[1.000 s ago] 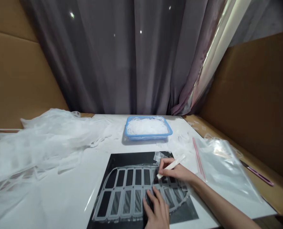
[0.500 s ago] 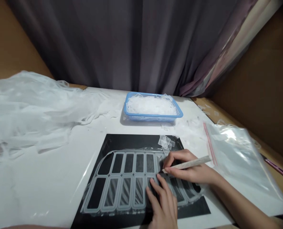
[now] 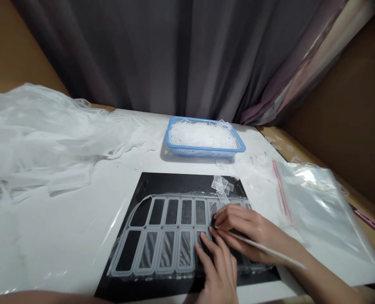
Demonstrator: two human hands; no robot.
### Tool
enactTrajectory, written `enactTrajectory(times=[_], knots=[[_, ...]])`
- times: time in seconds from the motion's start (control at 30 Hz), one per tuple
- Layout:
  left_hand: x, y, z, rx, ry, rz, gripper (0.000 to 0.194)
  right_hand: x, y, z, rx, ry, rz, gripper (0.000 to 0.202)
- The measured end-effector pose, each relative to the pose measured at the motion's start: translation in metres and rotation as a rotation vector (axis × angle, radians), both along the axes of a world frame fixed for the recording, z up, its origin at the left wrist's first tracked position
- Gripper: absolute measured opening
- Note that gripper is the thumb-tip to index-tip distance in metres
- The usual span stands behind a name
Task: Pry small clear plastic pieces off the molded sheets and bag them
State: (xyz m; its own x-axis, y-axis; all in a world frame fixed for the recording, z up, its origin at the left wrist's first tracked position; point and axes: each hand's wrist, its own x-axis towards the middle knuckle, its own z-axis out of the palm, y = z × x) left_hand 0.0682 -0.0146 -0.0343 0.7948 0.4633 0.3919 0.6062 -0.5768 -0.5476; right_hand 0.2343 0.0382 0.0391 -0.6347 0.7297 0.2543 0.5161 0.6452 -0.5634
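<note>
A clear plastic sheet with two rows of rectangular frames lies on a black mat. My left hand presses on its lower row, fingers spread and palm down. In my right hand is a slim pale tool with a dark tip, pinched like a pen. Its tip sits near the line between the two rows, just above my left fingertips. Both hands hide the right part of the sheet. Several small clear rectangular pieces lie loose at the mat's upper right.
Behind the mat stands a blue basket filled with clear frame-like pieces. A heap of translucent plastic sheets covers the left side. Clear zip bags lie at right, beside a pinkish tool. A grey curtain hangs at the back.
The pale tool's back end has swung down toward my right wrist, and the right hand has turned over it. My left hand stays on the sheet. The view has shifted slightly.
</note>
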Motion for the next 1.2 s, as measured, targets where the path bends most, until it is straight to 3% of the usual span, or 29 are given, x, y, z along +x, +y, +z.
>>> enactTrajectory(times=[0.17, 0.33, 0.5, 0.63, 0.73, 0.83, 0.93, 1.0, 1.2], knots=[[0.003, -0.001, -0.001, -0.003, -0.041, 0.011, 0.039, 0.0, -0.004, -0.012, 0.208, -0.047, 0.0, 0.011], [0.008, -0.005, 0.001, -0.074, -0.091, 0.088, 0.038, 0.011, -0.004, -0.02, 0.245, -0.124, -0.108, 0.01], [0.009, -0.005, 0.001, -0.054, -0.099, 0.093, 0.036, 0.02, 0.002, -0.009, 0.33, -0.05, -0.358, 0.014], [0.012, -0.005, -0.005, -0.014, -0.154, 0.104, 0.037, 0.026, 0.008, -0.002, 0.489, 0.037, -0.631, 0.013], [0.014, -0.006, -0.01, -0.014, -0.191, 0.117, 0.037, 0.033, 0.01, 0.001, 0.521, 0.124, -0.753, 0.005], [0.013, -0.004, -0.008, -0.014, -0.171, 0.124, 0.038, 0.039, 0.009, 0.009, 0.302, 0.182, -0.678, 0.009], [0.009, 0.0, -0.002, 0.036, -0.121, 0.087, 0.043, 0.042, 0.006, 0.017, -0.177, 0.176, -0.445, 0.018], [0.005, 0.003, 0.001, 0.055, -0.083, 0.065, 0.043, 0.041, 0.004, 0.019, -0.4, 0.137, -0.356, 0.02], [0.002, 0.004, 0.003, 0.01, -0.133, -0.001, 0.04, 0.038, 0.002, 0.016, -0.464, 0.065, -0.359, 0.02]])
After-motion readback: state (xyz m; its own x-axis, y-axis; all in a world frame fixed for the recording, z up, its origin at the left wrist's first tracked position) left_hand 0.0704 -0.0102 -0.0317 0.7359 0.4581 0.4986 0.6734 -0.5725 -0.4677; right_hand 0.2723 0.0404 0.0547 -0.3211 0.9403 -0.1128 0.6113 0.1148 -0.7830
